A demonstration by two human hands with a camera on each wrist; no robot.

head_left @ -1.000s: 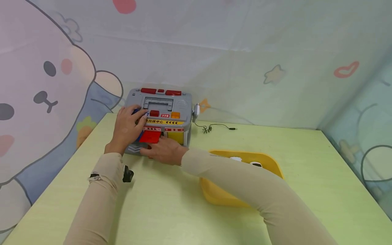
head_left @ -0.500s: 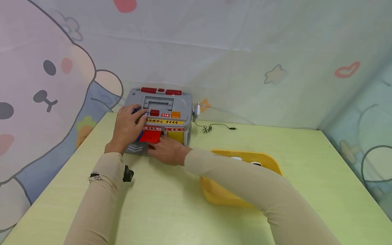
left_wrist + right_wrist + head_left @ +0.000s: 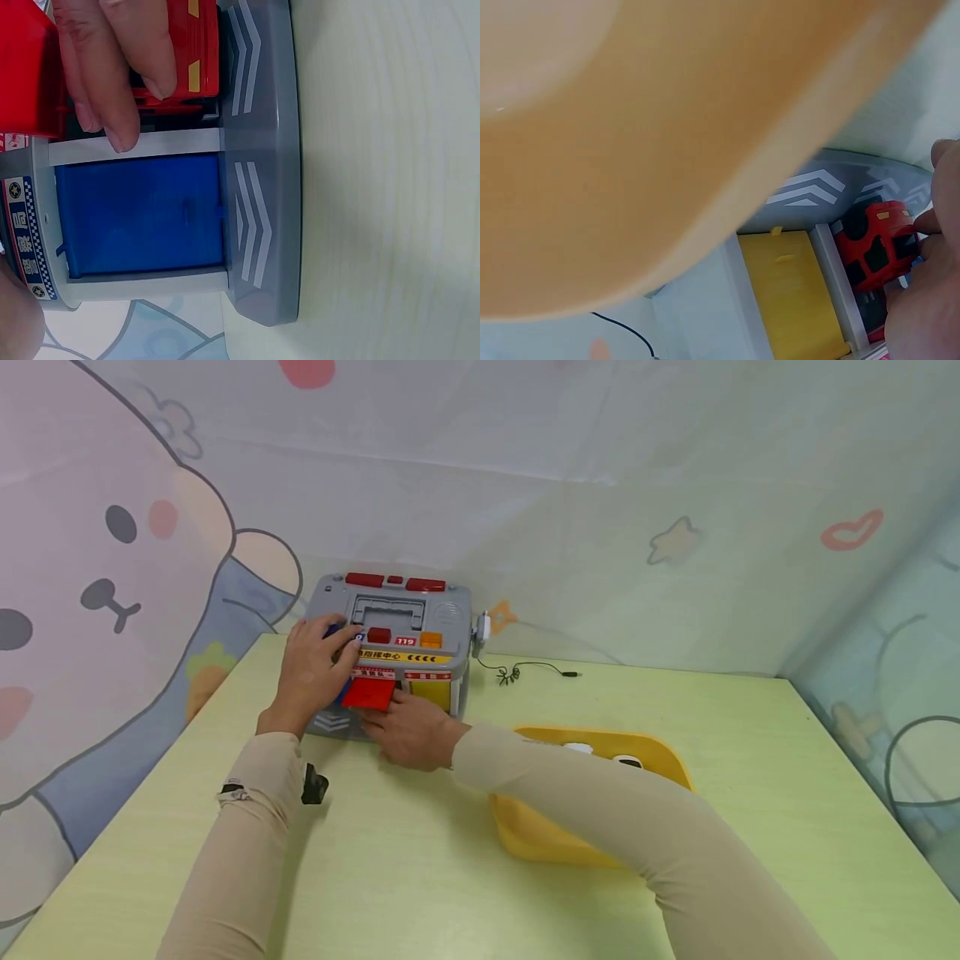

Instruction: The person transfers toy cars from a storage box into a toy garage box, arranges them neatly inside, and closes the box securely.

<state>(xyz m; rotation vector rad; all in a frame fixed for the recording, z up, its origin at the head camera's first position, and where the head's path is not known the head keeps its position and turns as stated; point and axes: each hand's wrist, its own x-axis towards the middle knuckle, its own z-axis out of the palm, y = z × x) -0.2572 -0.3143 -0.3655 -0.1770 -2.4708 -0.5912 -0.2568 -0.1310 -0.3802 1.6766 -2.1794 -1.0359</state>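
A grey toy rescue station with coloured top buttons stands at the back left of the table. My left hand rests on its top left corner, fingers extended beside the blue button. From the middle bay a red door sticks out, raised. Under it my right hand reaches into the bay, its fingertips against a red toy car. In the left wrist view, those fingers lie along the car near the white pillar. The blue door and yellow door are down. The head view hides the car.
A yellow bin with white items inside stands under my right forearm. A thin black cord lies behind it, and a white knob juts from the station's right side. A printed cloth hangs behind the table.
My right hand has shifted slightly; its thumb, spread out left under the red door at first, has drawn in toward the fingers. The left hand and station have stayed in place.
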